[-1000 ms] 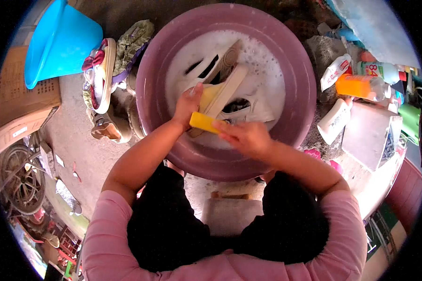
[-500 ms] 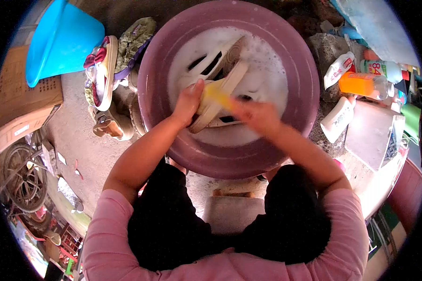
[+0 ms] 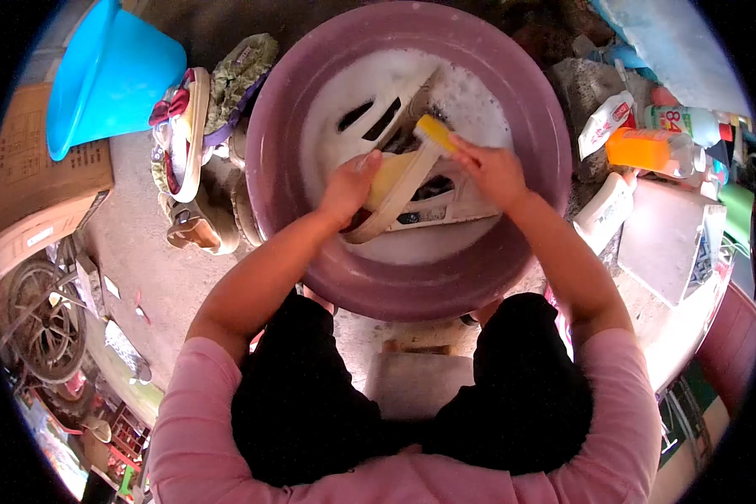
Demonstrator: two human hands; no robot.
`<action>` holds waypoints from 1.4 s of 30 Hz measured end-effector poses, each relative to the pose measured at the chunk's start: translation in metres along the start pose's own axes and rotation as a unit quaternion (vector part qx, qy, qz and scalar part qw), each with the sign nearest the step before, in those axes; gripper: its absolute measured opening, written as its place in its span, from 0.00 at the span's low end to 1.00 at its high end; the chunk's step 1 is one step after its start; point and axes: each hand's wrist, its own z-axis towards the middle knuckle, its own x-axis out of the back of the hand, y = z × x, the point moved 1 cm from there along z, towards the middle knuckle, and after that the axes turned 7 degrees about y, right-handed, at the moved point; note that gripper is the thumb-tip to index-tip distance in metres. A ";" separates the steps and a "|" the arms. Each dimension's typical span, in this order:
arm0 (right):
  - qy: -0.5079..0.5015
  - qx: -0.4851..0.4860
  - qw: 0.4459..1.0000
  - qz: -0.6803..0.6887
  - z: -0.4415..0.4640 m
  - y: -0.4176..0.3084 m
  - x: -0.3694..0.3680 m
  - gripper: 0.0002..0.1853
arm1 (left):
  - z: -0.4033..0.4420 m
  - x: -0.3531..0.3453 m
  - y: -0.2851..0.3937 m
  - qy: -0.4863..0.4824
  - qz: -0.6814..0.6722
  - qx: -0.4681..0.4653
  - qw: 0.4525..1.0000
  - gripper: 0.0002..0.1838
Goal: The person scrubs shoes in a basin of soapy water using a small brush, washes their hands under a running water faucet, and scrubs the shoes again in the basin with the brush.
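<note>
A yellow scrub brush (image 3: 431, 128) with pale bristles is gripped in my right hand (image 3: 490, 175). The brush meets the upper end of a pale shoe's edge. My left hand (image 3: 350, 190) is closed around that shoe (image 3: 405, 186), which is tilted, its light sole edge running diagonally between my hands. Its cut-out upper lies below it, over the suds. A second white cut-out shoe (image 3: 370, 126) rests in the soapy water behind. Both shoes are inside a big mauve basin (image 3: 277, 143) with foamy water (image 3: 487, 109). My left fingers are partly hidden behind the shoe.
To the left are a blue bucket (image 3: 118, 80), a cardboard box (image 3: 55, 189) and several other shoes (image 3: 200, 134). An orange bottle (image 3: 638, 149), a white tube (image 3: 605, 122) and a white bottle (image 3: 603, 204) lie on the right. A low stool (image 3: 416, 382) shows between my knees.
My right hand has moved up and right with the brush, which was blurred over the shoe's middle. My left hand has shifted slightly right, still holding the shoe.
</note>
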 end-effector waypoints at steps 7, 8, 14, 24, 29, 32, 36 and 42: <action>0.024 -0.212 0.977 0.008 -0.008 0.043 -0.026 0.19 | -0.009 0.013 0.005 0.016 0.072 -0.066 0.995 0.25; 0.004 -0.200 0.980 -0.009 -0.008 0.051 -0.031 0.19 | -0.016 0.017 0.009 0.027 0.080 -0.117 0.990 0.26; 0.030 -0.155 0.987 -0.009 0.000 0.027 0.018 0.18 | -0.067 0.031 0.020 -0.044 0.371 -0.401 0.836 0.41; 0.006 -0.032 0.993 0.112 0.005 0.007 0.023 0.13 | -0.059 0.027 0.004 -0.029 0.403 -0.290 0.867 0.50; -0.017 -0.071 0.997 -0.010 0.022 -0.023 -0.002 0.18 | -0.051 0.025 -0.002 -0.048 0.388 -0.319 0.863 0.48; 0.031 0.157 0.986 -0.037 0.003 -0.080 -0.003 0.20 | -0.049 0.021 -0.018 -0.055 0.432 -0.381 0.816 0.48; 0.059 0.118 0.990 0.048 0.005 -0.029 -0.020 0.20 | -0.047 0.020 -0.015 -0.088 0.450 -0.373 0.806 0.49; -0.089 0.078 0.993 -0.030 0.005 -0.046 -0.010 0.26 | -0.041 0.019 -0.012 -0.125 0.382 -0.264 0.877 0.47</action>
